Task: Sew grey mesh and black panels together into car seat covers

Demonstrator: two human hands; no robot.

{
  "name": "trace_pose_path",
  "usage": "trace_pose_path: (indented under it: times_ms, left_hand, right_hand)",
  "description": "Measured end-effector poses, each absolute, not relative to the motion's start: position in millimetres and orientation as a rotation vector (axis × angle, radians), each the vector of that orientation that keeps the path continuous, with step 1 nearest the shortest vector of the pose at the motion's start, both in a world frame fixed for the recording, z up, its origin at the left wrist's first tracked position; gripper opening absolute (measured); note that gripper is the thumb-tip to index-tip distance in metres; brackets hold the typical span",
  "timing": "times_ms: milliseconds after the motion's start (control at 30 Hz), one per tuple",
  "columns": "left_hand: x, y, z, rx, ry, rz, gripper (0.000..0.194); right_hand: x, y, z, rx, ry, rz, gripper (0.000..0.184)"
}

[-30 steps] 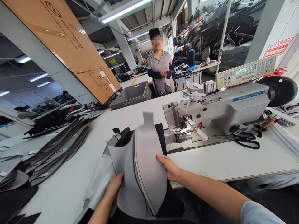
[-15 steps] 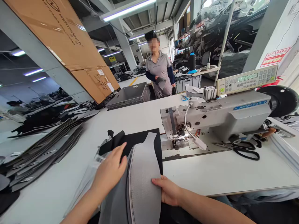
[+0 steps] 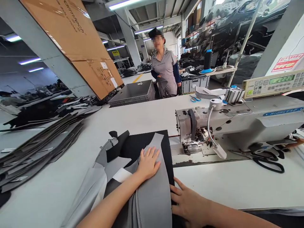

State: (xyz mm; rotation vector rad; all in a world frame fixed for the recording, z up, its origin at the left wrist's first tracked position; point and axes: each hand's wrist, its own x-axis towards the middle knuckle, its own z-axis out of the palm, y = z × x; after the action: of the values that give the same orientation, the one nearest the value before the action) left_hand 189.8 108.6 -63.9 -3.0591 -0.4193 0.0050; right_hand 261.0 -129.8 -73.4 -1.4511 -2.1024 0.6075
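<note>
A long curved grey fabric panel (image 3: 154, 193) with a seam along its left side lies on a black sheet (image 3: 169, 152) on the white table. My left hand (image 3: 148, 164) rests flat on the panel's upper part, fingers spread. Beside the panel's right edge, my right hand (image 3: 186, 201) lies open, its fingertips on the black material. Left of the panel are more grey and black fabric pieces (image 3: 118, 164), partly under my left forearm. A sewing machine (image 3: 237, 123) stands to the right.
Black-handled scissors (image 3: 267, 160) lie by the machine, and small blue scissors (image 3: 195, 99) farther back. Stacked dark panels (image 3: 47, 148) fill the left side. Beyond the table's far edge are a grey crate (image 3: 133, 91) and a standing person (image 3: 165, 68). A thread cone (image 3: 208, 60) stands behind the machine.
My left hand has come down onto the grey panel, moving right. My right hand has let go of the panel's edge and spread its fingers beside it. The view has shifted left.
</note>
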Motion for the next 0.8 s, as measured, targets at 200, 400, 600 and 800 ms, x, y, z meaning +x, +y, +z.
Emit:
trace_pose_path:
  times_ms: [200, 400, 600, 800]
  left_hand:
    - [239, 118, -40, -3.022, -0.503, 0.399, 0.058]
    - [244, 95, -43, -3.033, -0.231, 0.25, 0.051]
    - [216, 35, -67, -2.915, -0.496, -0.138, 0.046]
    - [216, 1, -61, -2.873, -0.511, -0.004, 0.05]
  right_hand:
    - [237, -105, -88, -1.72, -2.141, 0.335, 0.025]
    - [206, -153, -99, -1.648, -2.065, 0.182, 0.031]
    - [194, -217, -101, -1.559, -1.956, 0.279, 0.032]
    - [234, -206, -97, -1.786, -1.912, 0.32, 0.049]
